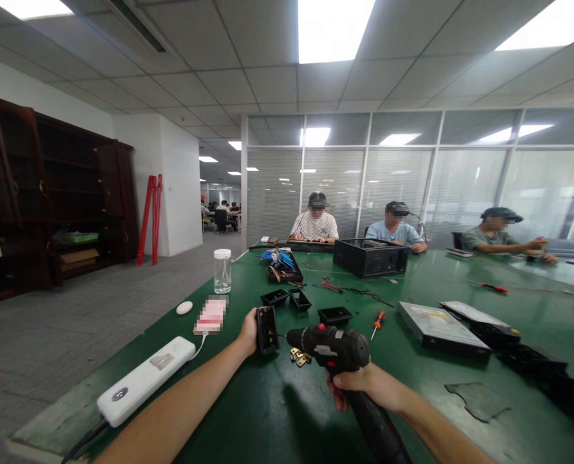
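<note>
My left hand (250,333) is closed on a small black plastic box (267,332), tilted so its hollow inside faces right. In my right hand (349,385) is a black cordless drill (335,346), gripped by the handle, its bit pointing left at the box. Whether the bit touches the box I cannot tell. Under the drill's chuck lies a small pile of brass-coloured metal pieces (300,357). Just beyond the hands are similar black plastic housings, one (299,299) standing beside another (274,297), and a third (335,315) further right.
A white power strip (146,380), a clear jar (222,274) and a white oval object (184,308) are on the left. To the right lie an orange-handled screwdriver (378,322) and a metal disc drive (441,332). A black computer case (371,258) stands further back, where several people sit.
</note>
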Demonstrator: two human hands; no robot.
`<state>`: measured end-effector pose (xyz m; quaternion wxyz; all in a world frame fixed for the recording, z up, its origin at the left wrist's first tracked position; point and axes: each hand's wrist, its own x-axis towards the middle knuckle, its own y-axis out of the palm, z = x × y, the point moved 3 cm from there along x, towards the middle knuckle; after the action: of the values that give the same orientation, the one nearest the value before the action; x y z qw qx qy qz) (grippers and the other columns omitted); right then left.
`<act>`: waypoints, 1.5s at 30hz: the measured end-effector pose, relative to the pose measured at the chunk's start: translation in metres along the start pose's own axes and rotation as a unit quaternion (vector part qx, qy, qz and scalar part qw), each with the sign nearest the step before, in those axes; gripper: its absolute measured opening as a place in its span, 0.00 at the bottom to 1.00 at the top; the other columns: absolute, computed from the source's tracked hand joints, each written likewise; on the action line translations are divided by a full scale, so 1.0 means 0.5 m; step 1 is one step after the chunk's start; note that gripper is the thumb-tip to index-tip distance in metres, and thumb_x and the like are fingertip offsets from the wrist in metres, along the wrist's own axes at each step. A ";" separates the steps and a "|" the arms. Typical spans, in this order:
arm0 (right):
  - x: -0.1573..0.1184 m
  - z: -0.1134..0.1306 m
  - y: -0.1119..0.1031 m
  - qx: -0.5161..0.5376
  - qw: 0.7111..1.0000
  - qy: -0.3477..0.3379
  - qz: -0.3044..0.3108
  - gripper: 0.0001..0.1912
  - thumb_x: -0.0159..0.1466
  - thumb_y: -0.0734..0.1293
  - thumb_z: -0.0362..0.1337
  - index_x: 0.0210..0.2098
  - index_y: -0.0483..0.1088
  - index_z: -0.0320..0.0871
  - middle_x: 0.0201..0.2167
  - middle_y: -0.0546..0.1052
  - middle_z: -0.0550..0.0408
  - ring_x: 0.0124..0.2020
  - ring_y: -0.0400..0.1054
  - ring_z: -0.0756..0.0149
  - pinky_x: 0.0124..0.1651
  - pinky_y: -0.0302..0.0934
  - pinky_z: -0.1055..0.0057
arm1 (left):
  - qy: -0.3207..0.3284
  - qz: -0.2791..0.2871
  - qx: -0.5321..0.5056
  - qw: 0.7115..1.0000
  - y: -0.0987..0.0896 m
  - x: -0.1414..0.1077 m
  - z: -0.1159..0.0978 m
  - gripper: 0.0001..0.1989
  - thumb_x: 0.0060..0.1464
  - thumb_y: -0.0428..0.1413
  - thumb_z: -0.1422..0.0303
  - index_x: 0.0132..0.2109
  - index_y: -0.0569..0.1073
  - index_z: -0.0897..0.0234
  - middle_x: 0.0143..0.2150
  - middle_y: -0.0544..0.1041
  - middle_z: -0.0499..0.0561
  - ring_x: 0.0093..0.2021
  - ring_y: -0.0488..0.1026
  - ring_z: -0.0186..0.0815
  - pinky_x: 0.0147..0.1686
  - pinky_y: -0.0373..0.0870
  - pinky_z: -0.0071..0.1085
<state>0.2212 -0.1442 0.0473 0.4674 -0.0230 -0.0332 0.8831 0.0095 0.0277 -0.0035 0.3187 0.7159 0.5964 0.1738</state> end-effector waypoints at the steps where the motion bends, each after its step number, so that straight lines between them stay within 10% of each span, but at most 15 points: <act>1: 0.000 0.000 0.000 0.000 1.000 0.001 0.000 0.10 0.53 0.63 0.37 0.28 0.66 0.34 0.20 0.71 0.53 0.21 0.65 0.71 0.28 0.59 0.72 | 0.001 0.001 0.000 1.000 0.000 0.001 0.000 0.14 0.47 0.45 0.61 0.30 0.70 0.66 0.19 0.69 0.48 0.18 0.66 0.34 0.22 0.62 0.30; 45: 0.000 0.004 0.004 0.005 1.000 0.009 -0.011 0.11 0.52 0.64 0.38 0.30 0.67 0.35 0.20 0.71 0.54 0.21 0.65 0.70 0.29 0.59 0.71 | -0.003 -0.005 0.024 1.000 0.000 -0.005 -0.001 0.15 0.47 0.45 0.59 0.30 0.70 0.65 0.19 0.68 0.48 0.18 0.66 0.35 0.22 0.62 0.31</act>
<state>0.2194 -0.1453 0.0494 0.4771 -0.0287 -0.0250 0.8780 0.0083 0.0253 -0.0028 0.3036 0.7208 0.6034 0.1557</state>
